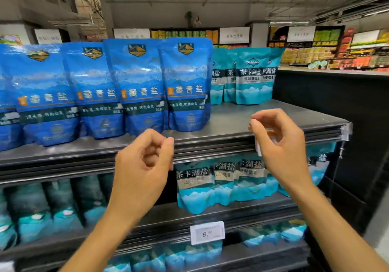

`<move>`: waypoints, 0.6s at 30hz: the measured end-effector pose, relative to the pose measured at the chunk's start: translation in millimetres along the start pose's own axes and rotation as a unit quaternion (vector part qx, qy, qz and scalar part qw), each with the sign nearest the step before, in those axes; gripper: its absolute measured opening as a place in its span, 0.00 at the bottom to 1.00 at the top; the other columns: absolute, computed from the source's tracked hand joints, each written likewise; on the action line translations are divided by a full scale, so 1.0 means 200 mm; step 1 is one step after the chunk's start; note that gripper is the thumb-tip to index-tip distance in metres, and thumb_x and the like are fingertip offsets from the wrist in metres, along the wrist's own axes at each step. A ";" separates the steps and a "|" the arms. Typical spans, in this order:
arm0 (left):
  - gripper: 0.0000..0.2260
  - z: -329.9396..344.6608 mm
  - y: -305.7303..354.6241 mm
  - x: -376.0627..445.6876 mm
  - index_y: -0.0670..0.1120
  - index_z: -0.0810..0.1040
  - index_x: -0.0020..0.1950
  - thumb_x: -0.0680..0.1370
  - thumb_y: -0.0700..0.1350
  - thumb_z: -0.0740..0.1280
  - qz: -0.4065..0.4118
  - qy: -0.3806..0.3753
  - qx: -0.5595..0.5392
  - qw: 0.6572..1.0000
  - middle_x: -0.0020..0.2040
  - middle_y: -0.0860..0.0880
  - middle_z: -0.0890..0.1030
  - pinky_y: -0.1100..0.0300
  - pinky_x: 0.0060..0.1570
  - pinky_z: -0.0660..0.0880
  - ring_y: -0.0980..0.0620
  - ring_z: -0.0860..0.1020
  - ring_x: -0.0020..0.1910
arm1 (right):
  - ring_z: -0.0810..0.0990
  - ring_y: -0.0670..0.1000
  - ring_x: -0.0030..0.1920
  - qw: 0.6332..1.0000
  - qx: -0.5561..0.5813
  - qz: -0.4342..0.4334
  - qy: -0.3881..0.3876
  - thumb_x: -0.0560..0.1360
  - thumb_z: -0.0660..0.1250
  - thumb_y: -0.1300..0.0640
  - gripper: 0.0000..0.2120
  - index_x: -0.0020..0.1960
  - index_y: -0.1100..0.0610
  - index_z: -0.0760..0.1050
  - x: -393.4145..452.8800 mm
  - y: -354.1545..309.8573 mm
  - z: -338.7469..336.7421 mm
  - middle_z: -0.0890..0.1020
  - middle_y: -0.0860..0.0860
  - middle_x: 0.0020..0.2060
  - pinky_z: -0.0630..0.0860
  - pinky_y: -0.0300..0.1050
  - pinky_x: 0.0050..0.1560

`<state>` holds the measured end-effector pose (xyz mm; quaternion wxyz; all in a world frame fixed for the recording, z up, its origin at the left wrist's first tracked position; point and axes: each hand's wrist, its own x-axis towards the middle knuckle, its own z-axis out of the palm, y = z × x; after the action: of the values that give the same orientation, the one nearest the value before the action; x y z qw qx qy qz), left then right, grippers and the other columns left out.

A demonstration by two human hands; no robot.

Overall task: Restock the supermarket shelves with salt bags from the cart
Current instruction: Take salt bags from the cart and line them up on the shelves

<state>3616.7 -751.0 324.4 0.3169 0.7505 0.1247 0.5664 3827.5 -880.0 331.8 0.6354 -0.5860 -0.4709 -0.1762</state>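
Large dark-blue salt bags [185, 86] stand upright in a row on the top shelf [242, 122]. Smaller teal salt bags [248, 80] stand at the back right of that shelf, and more teal bags [195, 185] fill the shelf below. My left hand [145, 162] hovers in front of the top shelf's front edge with loosely curled fingers, holding nothing. My right hand [277, 143] is raised at the same edge further right, its fingers also loosely curled and apart from every bag. A small white tag [258, 148] on the shelf edge shows behind it. The cart is out of view.
A white price label [207, 232] hangs on the edge of a lower shelf. Bare shelf surface lies in front of the teal bags on the top shelf. The shelf ends at the right with a clear plastic clip [345, 132]. Other stocked aisles stand far behind.
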 end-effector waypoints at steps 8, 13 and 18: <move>0.14 0.65 -0.10 -0.40 0.49 0.74 0.35 0.79 0.53 0.65 -0.133 -0.179 -0.170 0.960 0.26 0.46 0.76 0.67 0.24 0.66 0.56 0.69 0.21 | 0.83 0.50 0.43 0.987 -0.047 0.129 0.081 0.78 0.67 0.50 0.04 0.49 0.49 0.79 -0.58 0.29 -0.51 0.83 0.48 0.42 0.79 0.41 0.44; 0.13 1.05 -0.16 -0.66 0.50 0.73 0.35 0.77 0.55 0.64 -0.194 -0.324 -0.228 0.897 0.27 0.45 0.75 0.65 0.25 0.67 0.57 0.69 0.21 | 0.81 0.46 0.37 0.946 -0.134 0.214 0.203 0.78 0.68 0.58 0.06 0.43 0.50 0.78 -0.97 0.40 -0.82 0.82 0.49 0.36 0.76 0.36 0.40; 0.15 1.42 -0.17 -1.06 0.47 0.71 0.33 0.80 0.41 0.65 -0.230 -0.467 -0.248 0.817 0.24 0.49 0.73 0.68 0.24 0.64 0.59 0.68 0.21 | 0.81 0.46 0.34 0.868 -0.204 0.313 0.329 0.78 0.67 0.62 0.10 0.42 0.50 0.79 -1.46 0.39 -1.14 0.82 0.51 0.34 0.77 0.34 0.37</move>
<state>3816.6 -936.5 95.2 0.6336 0.7703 -0.0138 0.0700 3832.1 -1163.7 80.8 0.6419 -0.7270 0.0196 -0.2429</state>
